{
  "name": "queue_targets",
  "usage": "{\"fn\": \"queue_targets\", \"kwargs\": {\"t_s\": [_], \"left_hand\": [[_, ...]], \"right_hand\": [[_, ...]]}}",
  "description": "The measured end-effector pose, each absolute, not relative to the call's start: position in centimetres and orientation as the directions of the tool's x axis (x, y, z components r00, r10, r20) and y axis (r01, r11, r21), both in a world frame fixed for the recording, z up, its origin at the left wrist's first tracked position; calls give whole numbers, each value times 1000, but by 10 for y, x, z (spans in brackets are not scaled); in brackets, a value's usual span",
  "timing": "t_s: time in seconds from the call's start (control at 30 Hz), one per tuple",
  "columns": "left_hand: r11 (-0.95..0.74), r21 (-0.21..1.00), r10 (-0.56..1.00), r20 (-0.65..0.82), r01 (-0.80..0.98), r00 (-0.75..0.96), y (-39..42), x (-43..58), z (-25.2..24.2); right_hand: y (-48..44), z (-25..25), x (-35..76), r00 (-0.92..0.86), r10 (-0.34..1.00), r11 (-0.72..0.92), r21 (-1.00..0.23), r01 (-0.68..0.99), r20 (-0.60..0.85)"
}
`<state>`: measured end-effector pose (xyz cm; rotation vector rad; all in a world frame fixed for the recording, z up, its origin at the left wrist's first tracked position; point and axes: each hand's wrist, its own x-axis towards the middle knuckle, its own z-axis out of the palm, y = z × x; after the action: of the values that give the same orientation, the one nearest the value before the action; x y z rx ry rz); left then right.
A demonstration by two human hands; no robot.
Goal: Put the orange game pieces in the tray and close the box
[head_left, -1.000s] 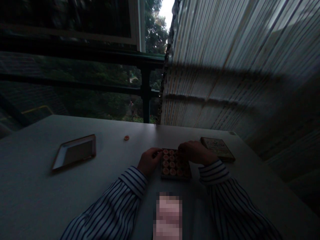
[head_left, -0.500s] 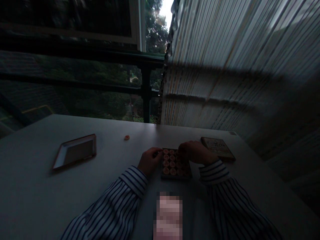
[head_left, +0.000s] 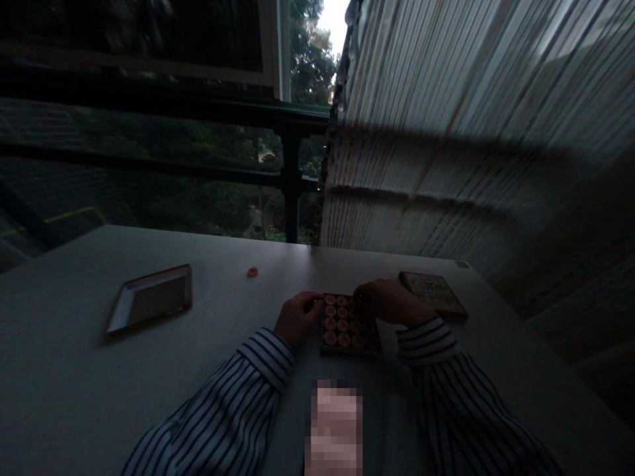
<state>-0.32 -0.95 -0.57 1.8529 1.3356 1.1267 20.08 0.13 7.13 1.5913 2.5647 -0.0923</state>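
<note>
A shallow square box (head_left: 347,352) sits on the white table (head_left: 213,370), filled with rows of round xiangqi pieces (head_left: 342,324). At its left far corner, my left hand (head_left: 297,318) is closed, thumb and fingers pressed together against the rim. My right hand (head_left: 389,302) reaches over the far right part of the box with its fingers curled down onto the pieces. Those fingertips are dark and partly hidden, so what they pinch does not show clearly. One loose xiangqi piece (head_left: 253,272) lies on the table, beyond my left hand.
To the left lies an open, shallow tray or lid (head_left: 186,297) with a reddish rim. A flat box or lid with printed figures (head_left: 436,296) rests behind my right wrist. A dark railing (head_left: 290,178) and striped curtain (head_left: 397,158) stand past the table's far edge.
Both hands stay in nearly the same place at the box. The view has shifted only very slightly.
</note>
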Motion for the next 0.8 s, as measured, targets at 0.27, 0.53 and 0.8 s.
{"fn": "queue_targets", "kwargs": {"t_s": [0.27, 0.53, 0.8], "left_hand": [[-330, 819, 944, 300, 469, 139, -9, -3, -5], [-298, 840, 954, 271, 453, 126, -10, -3, -3], [-296, 842, 955, 268, 450, 126, -10, -2, -4]], "right_hand": [[1, 70, 200, -456, 879, 462, 15, 887, -137], [2, 70, 199, -446, 885, 452, 20, 892, -132], [1, 70, 198, -447, 884, 455, 39, 889, -138]]}}
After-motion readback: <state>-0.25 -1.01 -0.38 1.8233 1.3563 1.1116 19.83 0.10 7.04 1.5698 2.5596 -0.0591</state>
